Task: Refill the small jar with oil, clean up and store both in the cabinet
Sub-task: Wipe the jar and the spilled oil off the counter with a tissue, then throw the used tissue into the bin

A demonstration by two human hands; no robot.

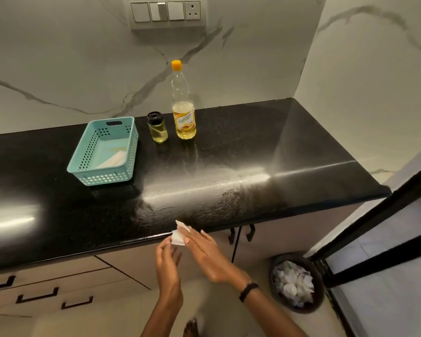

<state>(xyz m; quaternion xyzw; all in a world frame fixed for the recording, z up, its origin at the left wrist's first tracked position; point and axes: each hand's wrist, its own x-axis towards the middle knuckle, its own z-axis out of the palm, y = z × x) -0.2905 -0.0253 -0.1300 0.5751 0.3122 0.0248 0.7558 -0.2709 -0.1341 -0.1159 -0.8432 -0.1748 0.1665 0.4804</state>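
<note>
The step in hand looks like the clean-up: a folded white tissue [179, 233] is held at the front edge of the black counter [265, 152], just in front of a smeared, streaky patch of its surface. To do this well, I would fold the oily face of the tissue inward, pass it over the streaks in overlapping strokes toward the front edge, and then drop it into the dark bin [297, 283] on the floor, below the counter's right end, which already holds crumpled paper.

The left hand [167, 260] is just below the counter edge, fingers loosely curled, and its fingertips pinch the lower edge of the tissue. The right hand [206, 251] lies nearly flat, fingers straight, with its fingertips pressing on the tissue from the right; it wears a dark band at the wrist.

The small jar [157, 127], black lid on and holding pale oil, stands at the back of the counter. The oil bottle [182, 103], yellow cap on, is just beside it to the right. A teal basket [129, 132] sits to the jar's left. Both containers look ready for the cabinet [277, 229] under the counter.
</note>
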